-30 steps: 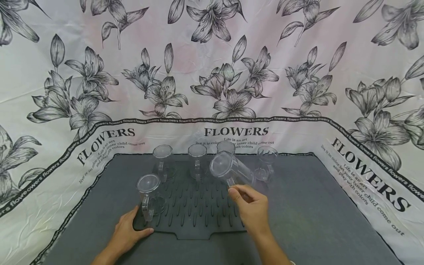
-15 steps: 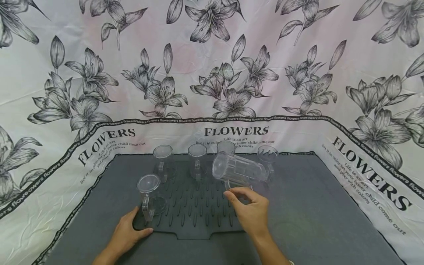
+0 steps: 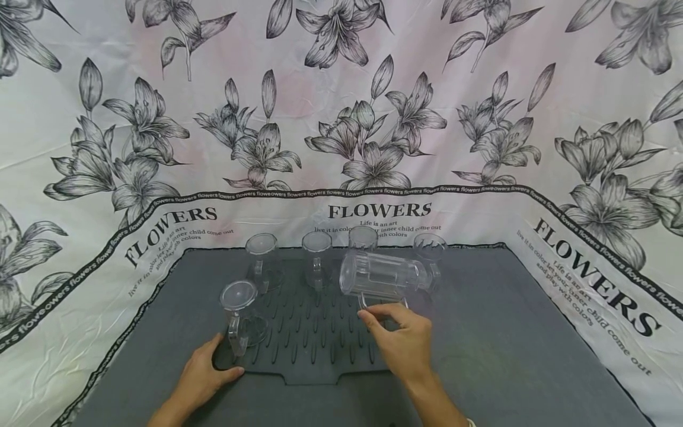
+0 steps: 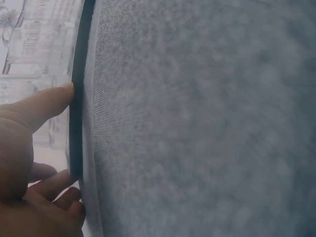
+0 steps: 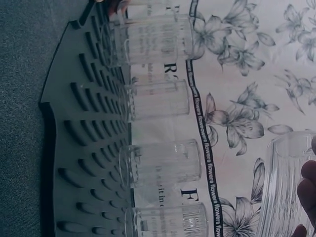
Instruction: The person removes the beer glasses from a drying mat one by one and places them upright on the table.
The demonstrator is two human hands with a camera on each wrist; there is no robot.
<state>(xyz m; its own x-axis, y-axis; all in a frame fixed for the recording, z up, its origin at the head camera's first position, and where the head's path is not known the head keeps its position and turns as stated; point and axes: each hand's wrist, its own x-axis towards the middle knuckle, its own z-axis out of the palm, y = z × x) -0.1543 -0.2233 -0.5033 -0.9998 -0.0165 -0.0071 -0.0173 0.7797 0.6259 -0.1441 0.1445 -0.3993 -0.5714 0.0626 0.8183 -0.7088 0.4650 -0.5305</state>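
Fingers (image 3: 388,309) of the right hand (image 3: 407,342) pinch the handle (image 3: 362,300) of a clear mug (image 3: 381,274), tipped nearly level on its side and lifted just beyond them. The left hand (image 3: 198,376) spans the near left corner of a dark ribbed mat (image 3: 312,377), its fingers loose and apart, its thumb touching the front edge. Just past that thumb stands a corner mug (image 3: 239,296). Farther off than the right fingers stand four back mugs (image 3: 317,243), the rightmost partly behind the lifted one. The gray tabletop (image 3: 496,350) stretches right of the right fingers.
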